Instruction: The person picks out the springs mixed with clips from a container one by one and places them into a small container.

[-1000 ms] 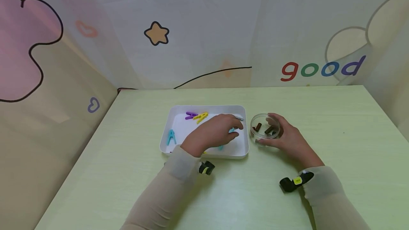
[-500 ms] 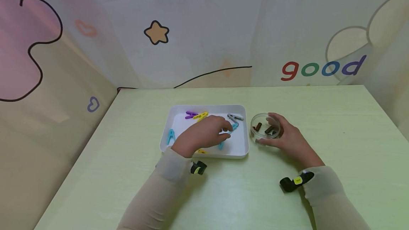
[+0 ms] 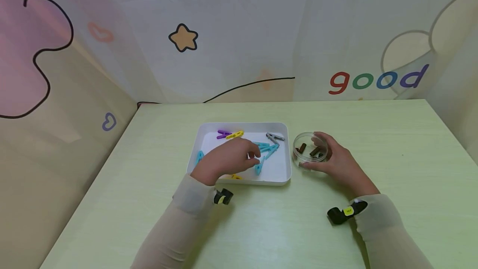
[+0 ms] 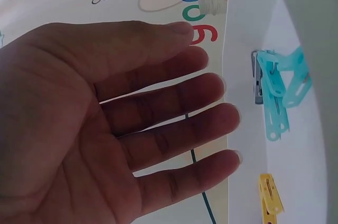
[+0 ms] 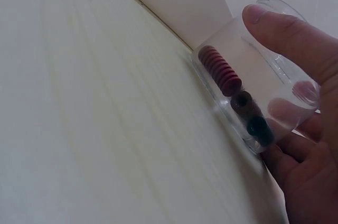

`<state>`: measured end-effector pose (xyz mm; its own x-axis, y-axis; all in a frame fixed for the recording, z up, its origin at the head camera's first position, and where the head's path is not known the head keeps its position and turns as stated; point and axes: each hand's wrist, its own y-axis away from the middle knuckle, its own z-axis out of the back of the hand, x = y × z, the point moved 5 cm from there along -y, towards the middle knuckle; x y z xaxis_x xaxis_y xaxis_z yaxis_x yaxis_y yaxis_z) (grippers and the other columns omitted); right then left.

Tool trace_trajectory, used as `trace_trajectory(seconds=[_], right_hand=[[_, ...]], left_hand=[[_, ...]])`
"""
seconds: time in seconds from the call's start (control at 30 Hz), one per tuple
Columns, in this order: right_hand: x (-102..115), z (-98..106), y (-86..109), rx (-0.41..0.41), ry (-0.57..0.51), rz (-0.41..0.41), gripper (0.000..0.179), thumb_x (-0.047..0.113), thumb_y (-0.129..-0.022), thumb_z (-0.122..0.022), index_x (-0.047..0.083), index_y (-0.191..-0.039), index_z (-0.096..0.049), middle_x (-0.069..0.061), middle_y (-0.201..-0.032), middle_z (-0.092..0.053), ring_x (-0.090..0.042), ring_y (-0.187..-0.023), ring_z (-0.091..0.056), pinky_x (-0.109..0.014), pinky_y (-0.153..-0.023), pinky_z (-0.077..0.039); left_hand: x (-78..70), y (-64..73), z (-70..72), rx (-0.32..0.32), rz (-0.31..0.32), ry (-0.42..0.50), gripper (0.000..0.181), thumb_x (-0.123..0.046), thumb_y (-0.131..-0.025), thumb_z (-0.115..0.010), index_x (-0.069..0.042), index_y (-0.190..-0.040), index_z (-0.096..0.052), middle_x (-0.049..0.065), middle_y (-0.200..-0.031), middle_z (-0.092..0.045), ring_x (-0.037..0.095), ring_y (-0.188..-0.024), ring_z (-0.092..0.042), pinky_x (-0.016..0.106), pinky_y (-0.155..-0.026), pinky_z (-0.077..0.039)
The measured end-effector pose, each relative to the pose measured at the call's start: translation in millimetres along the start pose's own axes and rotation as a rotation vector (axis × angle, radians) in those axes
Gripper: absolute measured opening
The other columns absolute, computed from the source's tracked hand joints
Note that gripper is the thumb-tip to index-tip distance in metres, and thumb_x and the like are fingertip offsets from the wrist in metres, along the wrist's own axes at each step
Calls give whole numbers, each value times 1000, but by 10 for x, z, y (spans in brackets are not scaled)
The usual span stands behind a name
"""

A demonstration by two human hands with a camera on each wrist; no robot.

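My left hand [image 3: 231,157] hovers over the white tray [image 3: 281,174] with nothing in it. In the left wrist view its palm [image 4: 58,129] shows bare, the fingers extended and slightly spread. Just right of its fingertips lie several light-blue clothespins [image 3: 269,148] and a grey metal-looking clip [image 3: 275,137]. My right hand [image 3: 340,161] grips a clear round container [image 3: 296,159] on the table, thumb in front and fingers behind. Small ridged cylinders lie inside it; the right wrist view shows a dark red one [image 5: 220,71], a brownish one [image 5: 247,105] and a teal one [image 5: 260,130].
A purple clothespin [image 3: 224,134] and a yellow one [image 3: 235,135] lie at the tray's back. Another yellow piece [image 3: 236,176] is near its front wall, and a blue clothespin [image 3: 199,157] is at the left. A printed cloth [image 3: 239,32] hangs behind the table [image 3: 284,227].
My left hand has moved left across the tray, uncovering the grey clip and the blue clothespins on the right side. The right hand and the container have stayed in place.
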<state>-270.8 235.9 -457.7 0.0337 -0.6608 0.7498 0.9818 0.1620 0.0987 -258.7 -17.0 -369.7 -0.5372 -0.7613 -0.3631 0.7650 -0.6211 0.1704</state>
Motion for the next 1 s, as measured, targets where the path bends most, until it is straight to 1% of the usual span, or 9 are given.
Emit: trace_trajectory(seconds=[0.13,0.23,0.37,0.47,0.6,0.8,1.0], right_hand=[[-5,0,-2,1,3,-4,104,61,-63,-71,32,-144,-13,-1,-147,-32,-31,-135,-28,-62,-102,-25],[-1,3,-1,0,8,-2,104,61,-63,-70,32,-144,-12,-2,-147,-32,-31,-135,-29,-62,-101,-25],[3,4,5,3,-3,-3,103,61,-63,-70,33,-144,-13,-1,-147,-32,-31,-135,-28,-62,-102,-25],[-1,3,6,4,-6,-5,103,61,-63,-70,35,-144,-12,0,-147,-32,-31,-136,-27,-62,-102,-25],[0,10,10,-2,-3,0,102,60,-63,-71,36,-144,-13,1,-147,-33,-31,-135,-28,-61,-102,-26],[9,14,15,2,-12,2,102,60,-63,-71,35,-144,-13,1,-147,-33,-31,-136,-28,-61,-102,-25],[-3,6,7,3,-11,-3,103,60,-63,-71,35,-144,-13,1,-147,-33,-31,-136,-28,-61,-102,-25]], left_hand=[[64,32,-18,15,31,10,18,-27,-88,-57,-17,-98,-69,-10,-89,-65,6,-74,-55,20,-72,-47],[103,50,-36,35,45,24,18,-26,-88,-58,-15,-95,-70,-9,-84,-65,8,-70,-54,21,-68,-46],[168,61,-60,66,75,25,18,-27,-88,-58,-15,-95,-70,-8,-81,-64,9,-67,-54,21,-66,-47],[227,70,-75,87,113,16,18,-28,-87,-58,-16,-95,-70,-10,-80,-64,8,-68,-54,21,-68,-47],[280,91,-81,107,145,20,16,-26,-87,-59,-16,-91,-70,-8,-79,-64,9,-68,-55,22,-68,-47],[308,130,-77,118,152,2,14,-20,-87,-57,-15,-87,-70,-8,-78,-64,9,-70,-55,23,-68,-46],[347,159,-87,134,184,-5,15,-18,-87,-56,-16,-88,-71,-9,-80,-64,10,-73,-55,24,-71,-47]])
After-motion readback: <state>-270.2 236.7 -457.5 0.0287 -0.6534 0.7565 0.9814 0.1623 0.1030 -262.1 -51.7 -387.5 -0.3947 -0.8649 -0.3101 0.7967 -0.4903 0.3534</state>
